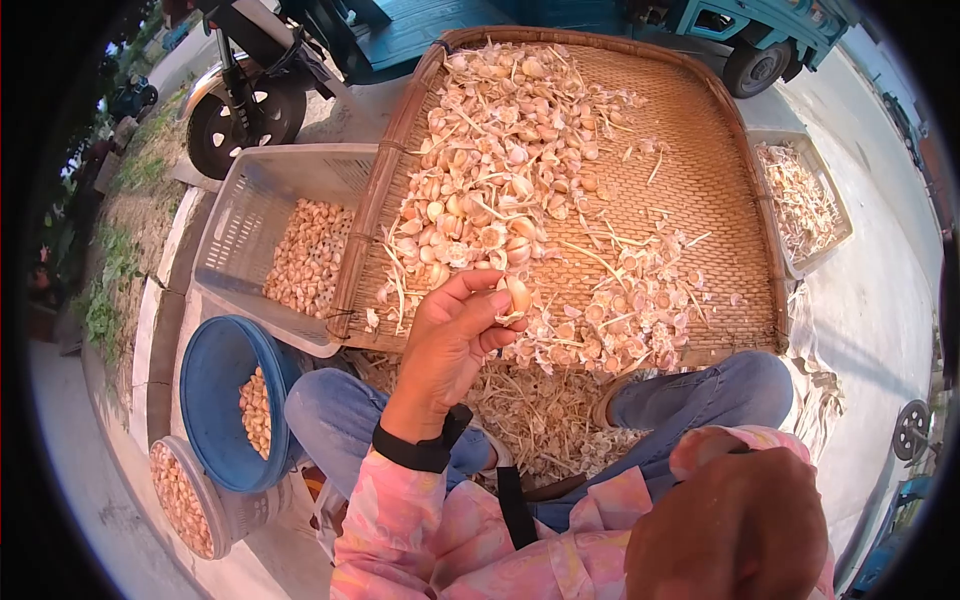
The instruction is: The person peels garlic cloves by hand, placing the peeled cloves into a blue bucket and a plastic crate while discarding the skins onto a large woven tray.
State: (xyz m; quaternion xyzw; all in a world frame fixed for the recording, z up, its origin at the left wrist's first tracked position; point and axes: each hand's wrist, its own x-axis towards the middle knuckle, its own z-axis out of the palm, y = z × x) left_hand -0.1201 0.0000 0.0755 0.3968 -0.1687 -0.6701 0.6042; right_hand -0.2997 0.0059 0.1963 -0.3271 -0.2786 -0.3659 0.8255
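Observation:
Over the near edge of a woven bamboo tray, my left hand pinches a garlic piece between thumb and fingers. Whether it is one clove or several joined is hard to tell. Beyond it lies a pile of garlic cloves with stalks and skins. Papery garlic skins are heaped to the right of the held piece, near the tray's front. My right hand is raised close to the camera at the lower right; its fingers are hidden and I cannot see anything in it.
Left of the tray stand a pale plastic crate, a blue bucket and a white bucket, all containing cloves. At right a bin holds stalks and skins. Scraps cover the ground between my legs. Blue vehicles stand behind.

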